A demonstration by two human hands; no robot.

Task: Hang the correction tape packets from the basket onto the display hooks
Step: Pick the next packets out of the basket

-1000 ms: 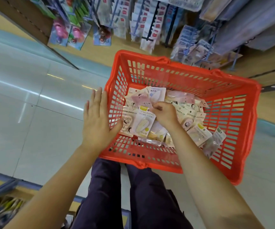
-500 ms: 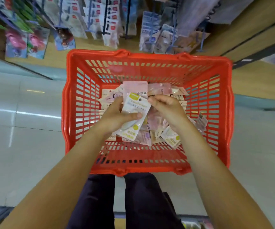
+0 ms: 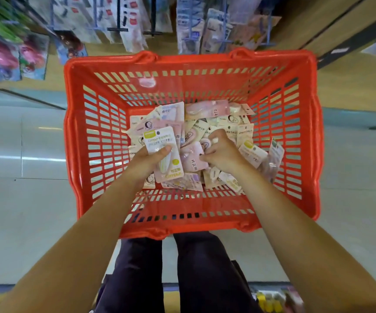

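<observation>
left hand [image 3: 149,160] grips yellow-label packet [image 3: 163,152], mid-frame | right hand [image 3: 222,152] pinches pink packet [image 3: 192,158] in basket [image 3: 78,141] | likely light, slippery film — take hold near the hang-hole

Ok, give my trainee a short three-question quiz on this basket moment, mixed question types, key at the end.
1. True or false: the left hand grips a yellow-labelled packet.
2. What is the right hand doing? A) resting on the basket rim B) pinching a pink packet in the pile C) hanging a packet on a hook
3. Fill in: the loose packets lie in a ___ basket.

Key: 1 true; 2 B; 3 red
</observation>
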